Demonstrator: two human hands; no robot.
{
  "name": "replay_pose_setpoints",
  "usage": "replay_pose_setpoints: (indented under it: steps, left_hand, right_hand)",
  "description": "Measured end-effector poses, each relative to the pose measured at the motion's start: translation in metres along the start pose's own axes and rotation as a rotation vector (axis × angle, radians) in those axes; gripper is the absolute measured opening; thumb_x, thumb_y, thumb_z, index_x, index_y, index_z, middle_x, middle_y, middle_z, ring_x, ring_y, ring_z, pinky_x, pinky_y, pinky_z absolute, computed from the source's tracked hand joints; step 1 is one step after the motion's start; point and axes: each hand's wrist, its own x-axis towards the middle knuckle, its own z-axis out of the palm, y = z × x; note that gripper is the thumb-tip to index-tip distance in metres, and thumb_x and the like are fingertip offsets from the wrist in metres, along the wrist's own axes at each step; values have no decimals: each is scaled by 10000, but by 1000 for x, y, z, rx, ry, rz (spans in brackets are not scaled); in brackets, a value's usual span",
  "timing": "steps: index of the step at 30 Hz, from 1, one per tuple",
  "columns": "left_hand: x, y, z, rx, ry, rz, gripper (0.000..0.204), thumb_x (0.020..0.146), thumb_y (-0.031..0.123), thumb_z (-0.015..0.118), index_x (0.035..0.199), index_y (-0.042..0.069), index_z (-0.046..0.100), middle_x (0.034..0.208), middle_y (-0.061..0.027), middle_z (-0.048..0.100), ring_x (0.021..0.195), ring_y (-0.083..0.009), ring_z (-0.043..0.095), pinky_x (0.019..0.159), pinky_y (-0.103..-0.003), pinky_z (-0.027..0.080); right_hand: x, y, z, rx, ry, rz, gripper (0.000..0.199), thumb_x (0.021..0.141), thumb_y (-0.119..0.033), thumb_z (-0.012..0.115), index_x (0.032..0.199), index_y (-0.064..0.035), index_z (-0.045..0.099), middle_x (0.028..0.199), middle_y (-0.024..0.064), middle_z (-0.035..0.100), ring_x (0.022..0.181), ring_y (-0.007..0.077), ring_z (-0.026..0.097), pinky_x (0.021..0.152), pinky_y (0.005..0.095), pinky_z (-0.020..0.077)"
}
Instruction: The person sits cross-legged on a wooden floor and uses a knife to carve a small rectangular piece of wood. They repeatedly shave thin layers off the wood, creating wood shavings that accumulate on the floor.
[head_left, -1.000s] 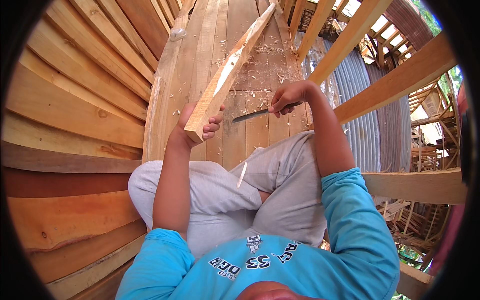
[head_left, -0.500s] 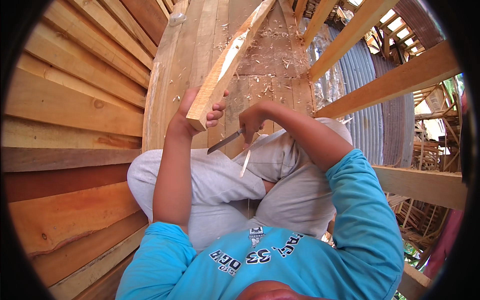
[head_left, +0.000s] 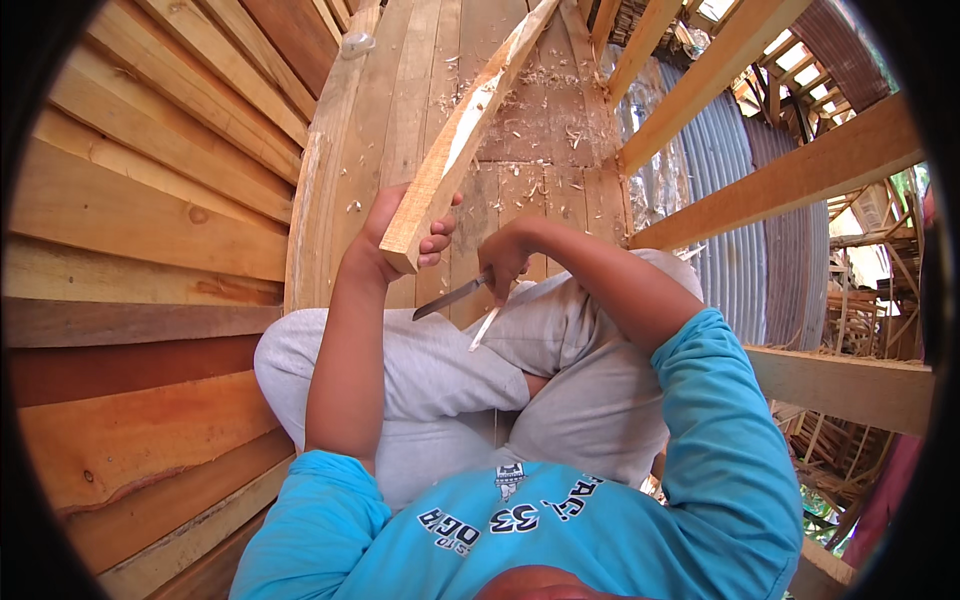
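A long squared wooden beam (head_left: pixel 452 152) slants away from me, its near end above my left knee and its far end past the top edge. Pale shaved patches show along its upper side. My left hand (head_left: pixel 436 236) is closed around it near the close end. Above my folded legs, my right hand (head_left: pixel 506 258) grips a knife (head_left: pixel 450 298), whose dark blade points left and toward me. Below that hand a thin pale wood sliver (head_left: pixel 485 329) hangs against my grey trousers; I cannot tell whether the fingers hold it. The blade is apart from the beam.
Wood shavings (head_left: pixel 545 75) lie scattered over the plank floor (head_left: pixel 400 70). A plank wall (head_left: pixel 150 200) rises on the left. On the right stand wooden rails (head_left: pixel 780 185), with corrugated metal sheets (head_left: pixel 725 170) beyond them. A small clear plastic object (head_left: pixel 357 44) rests at the far left.
The beam's near end and my left hand have come slightly toward me. My right hand has lowered a little with the knife, and the sliver now tilts further left.
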Motion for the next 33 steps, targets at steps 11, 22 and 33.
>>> replay_pose_setpoints:
  steps: [11, 22, 33]
  left_hand:
    - [1, 0, 1, -40, -35, 15, 432, 1012, 406, 361, 1139, 27, 525, 685, -40, 499, 453, -132, 492, 377, -294, 430]
    - [-12, 3, 6, -370, -256, 45, 451, 1006, 317, 299, 1213, -59, 437, 738, -84, 489, 485, -163, 516, 377, -302, 440]
    - [-17, -7, 3, -506, -354, -10, 469, 1007, 368, 343, 1228, -22, 478, 754, -72, 492, 535, -181, 519, 448, -335, 458]
  right_hand:
    - [-98, 94, -53, 102, 921, 450, 323, 829, -314, 747, 933, -9, 728, 823, 156, 694, 761, 287, 671, 664, 397, 521]
    - [-125, 33, -49, 405, 1486, -249, 359, 1046, -335, 510, 1076, -13, 664, 781, 87, 626, 711, 175, 545, 671, 345, 451]
    - [-88, -55, -34, 102, 1564, 59, 644, 1046, -370, 342, 619, -6, 659, 607, 248, 605, 577, 460, 602, 599, 529, 480]
